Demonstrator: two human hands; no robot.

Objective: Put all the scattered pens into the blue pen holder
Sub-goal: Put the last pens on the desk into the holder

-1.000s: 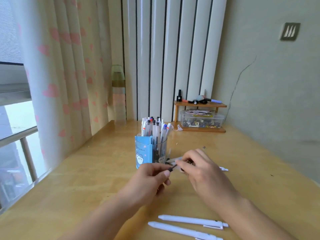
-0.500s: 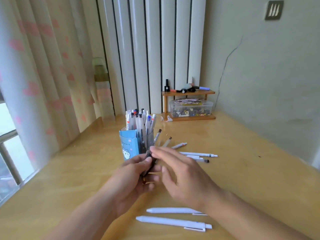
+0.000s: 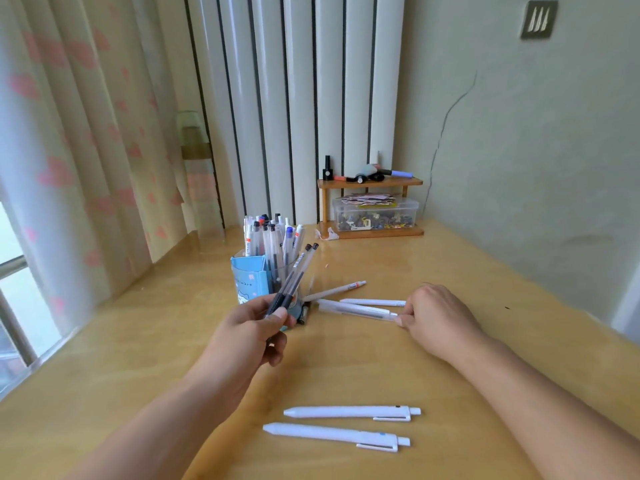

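A: What are the hands doing?

B: The left hand [image 3: 256, 327] pinches two clear pens [image 3: 294, 282] by their dark ends. Their caps point up toward one o'clock, right in front of the blue pen holder [image 3: 250, 282]. The right hand [image 3: 438, 317] lies on the wooden desk [image 3: 415, 362] with its fingertips on the end of a white pen [image 3: 356, 310].

A: Is it holding that pen tight?

B: I cannot tell. The fingers hide that end.

A: What else is hard to see?

B: The left hand covers the bottom of the holder. A small dark thing sits at the holder's four o'clock, too blurry to name.

A: Which way do the other pens lie?

B: Two white pens [image 3: 346, 424] near the six o'clock edge lie flat, tips at nine o'clock. Two thin pens [image 3: 353, 292] lie just past the right hand.
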